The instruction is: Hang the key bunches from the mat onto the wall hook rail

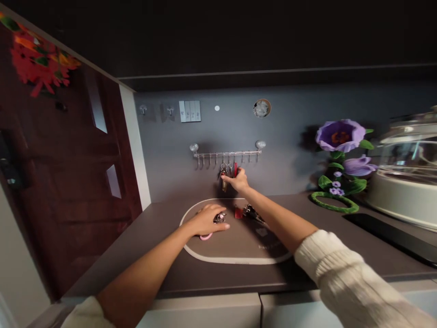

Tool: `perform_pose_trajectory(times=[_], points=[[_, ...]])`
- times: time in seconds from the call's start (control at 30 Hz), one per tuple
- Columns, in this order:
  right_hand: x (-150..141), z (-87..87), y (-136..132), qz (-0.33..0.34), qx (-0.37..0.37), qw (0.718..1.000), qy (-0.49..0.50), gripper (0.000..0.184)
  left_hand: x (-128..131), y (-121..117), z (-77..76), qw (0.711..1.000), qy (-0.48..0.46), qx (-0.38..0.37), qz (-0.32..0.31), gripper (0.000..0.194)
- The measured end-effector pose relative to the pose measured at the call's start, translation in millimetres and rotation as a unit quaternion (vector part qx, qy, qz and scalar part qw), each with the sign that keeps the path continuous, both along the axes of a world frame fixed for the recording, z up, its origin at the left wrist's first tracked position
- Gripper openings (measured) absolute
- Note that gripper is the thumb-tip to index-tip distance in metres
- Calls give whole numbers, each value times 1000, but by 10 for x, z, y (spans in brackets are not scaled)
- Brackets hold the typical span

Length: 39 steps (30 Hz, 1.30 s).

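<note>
A metal hook rail [228, 154] is fixed to the grey wall. From its middle hooks hang keys [224, 182] and a slim red item [235, 169]. My right hand [240, 180] reaches up to them, thumb across the left keys and fingers beside the red item. Low over the mat, my left hand [207, 219] curls loosely around a bunch of keys [220, 217], partly hidden by the fingers; a pink ring [205, 237] shows under the palm. Between my arms lie another bunch of keys [252, 213] and a red tag [238, 212].
The rounded brown mat [235, 253] with a pale rim lies on the dark counter [164, 269]. At right stand purple artificial flowers [341, 136], a clear-lidded appliance [406, 187] and a long black object [392, 237]. An overhead cabinet [218, 41] hangs above; a dark red door [75, 173] is left.
</note>
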State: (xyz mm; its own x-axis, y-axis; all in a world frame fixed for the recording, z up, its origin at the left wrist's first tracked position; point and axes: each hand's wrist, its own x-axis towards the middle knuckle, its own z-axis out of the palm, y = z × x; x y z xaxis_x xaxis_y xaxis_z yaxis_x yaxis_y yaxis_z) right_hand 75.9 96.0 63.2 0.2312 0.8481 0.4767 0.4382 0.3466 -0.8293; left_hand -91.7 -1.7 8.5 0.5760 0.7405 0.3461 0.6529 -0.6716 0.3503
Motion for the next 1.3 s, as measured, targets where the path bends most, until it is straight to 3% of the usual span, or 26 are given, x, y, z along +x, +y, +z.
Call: perform_pose_trajectory(times=[0.1,0.27,0.43,0.57,0.67,0.77,0.9,1.03,1.13,1.3], points=[[-260,0,81,-82,-28,996,8,76,10,-4,-59,1000,28,2,-8,62],[-397,20,130,-81,-14,996,39,27,14,3,-70,999,38,10,-6,60],[-305,136,28,-28,24,993,113,21,19,0,-57,999,52,5,-1,62],[-274,426,-113,19,2,983,184,10,21,15,-63,999,52,11,-3,63],[-270,655,-166,60,20,971,231,12,16,27,-66,998,53,23,-9,63],[-242,749,-203,116,29,960,253,14,9,25,-57,998,54,35,-11,63],[-122,575,-298,217,-14,951,219,17,4,8,-19,996,59,60,-13,59],[87,257,-463,230,-80,958,152,18,1,-12,44,995,39,90,-5,54],[241,123,-601,251,-134,955,84,17,-10,-32,91,995,16,101,-2,50],[405,140,-731,147,-90,983,-62,18,-68,-43,112,992,-63,93,56,43]])
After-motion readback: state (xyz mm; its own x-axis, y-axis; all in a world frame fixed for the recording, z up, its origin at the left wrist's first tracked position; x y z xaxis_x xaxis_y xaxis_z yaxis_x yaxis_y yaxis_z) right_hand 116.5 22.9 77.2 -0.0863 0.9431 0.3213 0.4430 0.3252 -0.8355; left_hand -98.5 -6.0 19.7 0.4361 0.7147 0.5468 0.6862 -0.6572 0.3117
